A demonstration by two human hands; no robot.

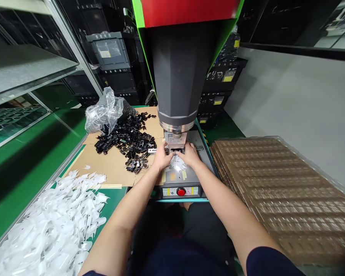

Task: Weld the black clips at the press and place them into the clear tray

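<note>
Both my hands meet at the fixture under the press head (176, 140) of a tall machine. My left hand (161, 157) is at the fixture's left side, its thumb pointing inward. On the other side my right hand (191, 155) mirrors it, fingers bent and thumb towards the middle. Between the thumbs lies a small dark part, mostly hidden, so I cannot make out its kind. Just in front of the thumbs, a few thin white pieces (178, 164) lie on the grey machine base (194, 178). A red push button (181, 191) sits on the base's front panel.
Left of the machine, black clip-like parts (126, 138) are heaped on cardboard (112, 168), with a clear plastic bag (106, 109) behind. White curved pieces (51, 226) form a large pile at lower left. Brown moulded trays (281, 191) are stacked right. Storage crates (112, 50) stand behind.
</note>
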